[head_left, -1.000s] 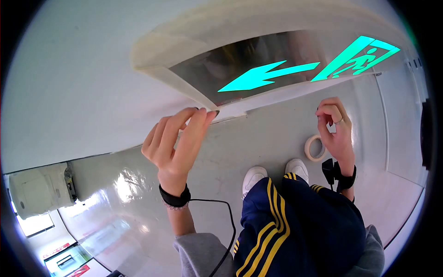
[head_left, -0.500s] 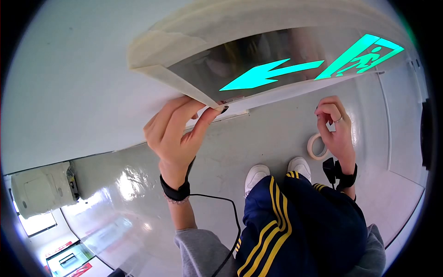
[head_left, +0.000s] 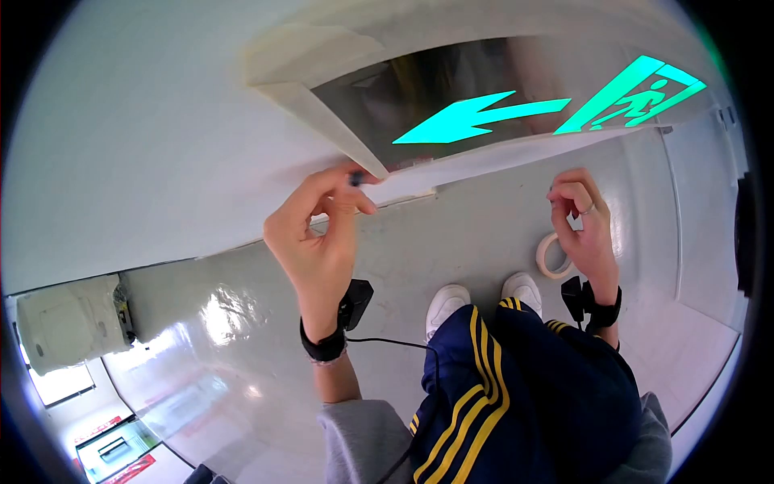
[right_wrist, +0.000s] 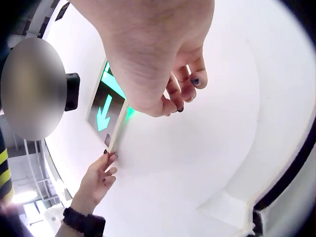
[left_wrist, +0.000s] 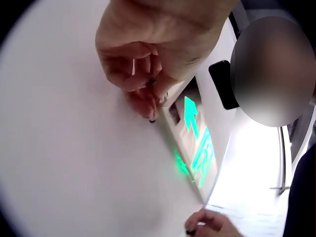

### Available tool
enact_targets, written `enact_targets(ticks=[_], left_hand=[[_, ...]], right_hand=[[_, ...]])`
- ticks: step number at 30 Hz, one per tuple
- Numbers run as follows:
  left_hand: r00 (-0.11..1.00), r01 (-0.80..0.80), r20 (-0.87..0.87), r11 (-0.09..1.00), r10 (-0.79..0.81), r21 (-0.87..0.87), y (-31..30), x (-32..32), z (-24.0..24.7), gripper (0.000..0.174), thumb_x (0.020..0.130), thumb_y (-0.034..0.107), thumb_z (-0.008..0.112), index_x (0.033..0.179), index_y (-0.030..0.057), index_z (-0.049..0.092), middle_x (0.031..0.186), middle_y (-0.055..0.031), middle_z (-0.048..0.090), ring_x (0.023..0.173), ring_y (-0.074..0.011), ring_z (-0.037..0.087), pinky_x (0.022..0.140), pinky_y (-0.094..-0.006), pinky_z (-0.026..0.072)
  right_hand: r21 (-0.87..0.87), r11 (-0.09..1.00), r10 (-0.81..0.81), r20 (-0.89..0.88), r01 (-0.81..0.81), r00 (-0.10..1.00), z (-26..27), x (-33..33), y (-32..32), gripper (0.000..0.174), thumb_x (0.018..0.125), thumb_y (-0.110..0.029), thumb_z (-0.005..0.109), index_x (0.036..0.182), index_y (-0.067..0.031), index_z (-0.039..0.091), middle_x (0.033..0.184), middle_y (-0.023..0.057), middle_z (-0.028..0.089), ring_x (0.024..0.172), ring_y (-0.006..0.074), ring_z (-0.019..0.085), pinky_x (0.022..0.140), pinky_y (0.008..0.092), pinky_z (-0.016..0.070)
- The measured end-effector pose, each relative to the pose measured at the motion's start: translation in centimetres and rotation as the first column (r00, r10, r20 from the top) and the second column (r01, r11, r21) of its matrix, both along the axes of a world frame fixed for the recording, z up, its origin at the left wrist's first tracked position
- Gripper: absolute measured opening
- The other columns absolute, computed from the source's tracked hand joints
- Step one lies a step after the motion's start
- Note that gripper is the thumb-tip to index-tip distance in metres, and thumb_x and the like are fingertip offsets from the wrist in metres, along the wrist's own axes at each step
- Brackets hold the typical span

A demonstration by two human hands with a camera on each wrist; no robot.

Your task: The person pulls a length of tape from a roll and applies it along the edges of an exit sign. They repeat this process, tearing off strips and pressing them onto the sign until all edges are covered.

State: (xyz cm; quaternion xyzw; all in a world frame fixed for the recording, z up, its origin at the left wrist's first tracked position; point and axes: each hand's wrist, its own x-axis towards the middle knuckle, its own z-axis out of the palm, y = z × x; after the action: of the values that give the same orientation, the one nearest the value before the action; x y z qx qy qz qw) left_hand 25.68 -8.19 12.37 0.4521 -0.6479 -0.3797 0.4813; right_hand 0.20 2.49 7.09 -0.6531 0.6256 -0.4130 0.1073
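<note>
A dark exit sign [head_left: 371,101] with a glowing green arrow and running figure stands out from the white wall, a pale strip [head_left: 334,133] along its near edge. At the sign's lower corner, the left hand [head_left: 318,242] touches the end of that strip with a fingertip, its fingers bent and the thumb a little apart. The right wrist view shows the left hand [right_wrist: 94,182] below the same corner. Below the sign's far half, the right hand [head_left: 588,230] hangs with loosely curled fingers and holds nothing. In its own wrist view, the right hand [right_wrist: 153,59] is beside the wall.
A roll of tape [head_left: 543,260] lies on the grey floor [head_left: 274,323] near the white shoes [head_left: 446,305]. A pale bulky object [head_left: 68,323] stands at the left. A black cable [head_left: 395,342] runs from the left wrist towards the trousers.
The left hand moved in to the sign's corner and pinched it, then its thumb came away and its wrist turned. The right hand has hardly moved.
</note>
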Motion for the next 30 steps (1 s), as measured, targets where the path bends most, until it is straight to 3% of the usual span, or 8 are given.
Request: enact_targets(ticks=[7,9,14,17,21,23,26,30], left_hand=[[0.991,-0.012,0.127,0.961,0.049,-0.278,-0.3,-1.7,-2.6,0.003,0.080,0.001,0.060,0.081,-0.0002,0.063,0.068,-0.0035,0.062,0.054,-0.0067,0.054,0.043,-0.0189,0.0324],[0.998,-0.009,0.058,0.963,0.025,-0.269,-0.6,-2.6,-3.0,0.014,0.088,0.006,0.051,0.079,-0.0029,0.057,0.068,-0.0080,0.063,0.050,-0.0055,0.048,0.047,-0.0198,0.0345],[0.991,-0.055,-0.125,0.998,0.052,-0.026,0.7,-3.1,-2.1,0.013,0.088,0.003,0.050,0.083,-0.0050,0.058,0.067,-0.0061,0.062,0.049,-0.0069,0.050,0.051,-0.0209,0.0389],[0.855,-0.362,-0.443,0.922,0.270,-0.135,2.3,-5.3,-3.4,0.007,0.079,-0.003,0.059,0.085,-0.0005,0.062,0.086,-0.0090,0.061,0.068,-0.0126,0.055,0.058,-0.0249,0.0429],[0.838,-0.512,-0.399,0.790,0.373,-0.338,1.7,-5.8,-4.5,0.020,0.074,-0.001,0.063,0.094,0.0022,0.063,0.100,-0.0102,0.056,0.087,-0.0209,0.053,0.071,-0.0313,0.0438],[0.920,-0.390,-0.224,0.809,0.322,-0.440,2.1,-6.2,-4.9,0.033,0.071,-0.001,0.063,0.104,0.0032,0.061,0.106,-0.0104,0.055,0.098,-0.0276,0.049,0.084,-0.0379,0.0405],[0.923,-0.378,-0.281,0.762,0.264,-0.526,2.2,-7.9,-5.2,0.037,0.075,0.003,0.058,0.112,0.0020,0.058,0.108,-0.0122,0.054,0.105,-0.0306,0.048,0.089,-0.0404,0.0393],[0.908,-0.345,-0.392,0.796,0.148,-0.498,2.2,-9.1,-4.5,0.037,0.070,0.004,0.054,0.107,-0.0027,0.060,0.110,-0.0147,0.056,0.105,-0.0316,0.052,0.085,-0.0389,0.0426]], right_hand=[[0.019,0.999,-0.027,-0.047,0.028,0.999,-0.1,-0.5,0.6,0.025,0.068,0.015,0.053,0.085,-0.0033,0.050,0.085,0.0071,0.052,0.059,0.0152,0.047,0.053,0.0255,0.0394],[0.046,0.998,-0.036,-0.021,0.037,0.999,-0.1,-0.6,0.6,0.023,0.069,0.014,0.053,0.085,-0.0026,0.050,0.085,0.0077,0.052,0.060,0.0148,0.047,0.053,0.0251,0.0397],[0.097,0.994,-0.036,-0.071,0.043,0.997,-0.1,0.0,0.0,0.017,0.074,0.010,0.053,0.084,-0.0031,0.051,0.084,0.0076,0.051,0.057,0.0144,0.047,0.051,0.0253,0.0380],[0.094,0.995,-0.028,-0.106,0.038,0.994,0.0,-0.6,0.4,0.016,0.074,0.009,0.053,0.083,-0.0034,0.051,0.084,0.0071,0.051,0.056,0.0138,0.048,0.050,0.0253,0.0381],[0.118,0.993,0.007,-0.175,0.014,0.984,0.2,-0.5,0.2,0.018,0.073,0.010,0.053,0.084,-0.0043,0.052,0.085,0.0079,0.052,0.056,0.0136,0.050,0.050,0.0249,0.0394],[0.140,0.990,0.028,-0.182,-0.002,0.983,0.3,-0.3,0.1,0.018,0.073,0.010,0.053,0.085,-0.0043,0.053,0.086,0.0081,0.052,0.057,0.0136,0.051,0.050,0.0249,0.0399],[0.179,0.984,0.053,-0.213,-0.015,0.975,0.2,-0.5,0.0,0.018,0.073,0.008,0.055,0.085,-0.0044,0.054,0.086,0.0074,0.053,0.056,0.0140,0.051,0.049,0.0249,0.0409],[0.181,0.983,0.044,-0.217,-0.004,0.975,0.1,-0.3,-0.1,0.019,0.072,0.008,0.056,0.086,-0.0047,0.054,0.087,0.0071,0.054,0.058,0.0164,0.053,0.050,0.0263,0.0432]])
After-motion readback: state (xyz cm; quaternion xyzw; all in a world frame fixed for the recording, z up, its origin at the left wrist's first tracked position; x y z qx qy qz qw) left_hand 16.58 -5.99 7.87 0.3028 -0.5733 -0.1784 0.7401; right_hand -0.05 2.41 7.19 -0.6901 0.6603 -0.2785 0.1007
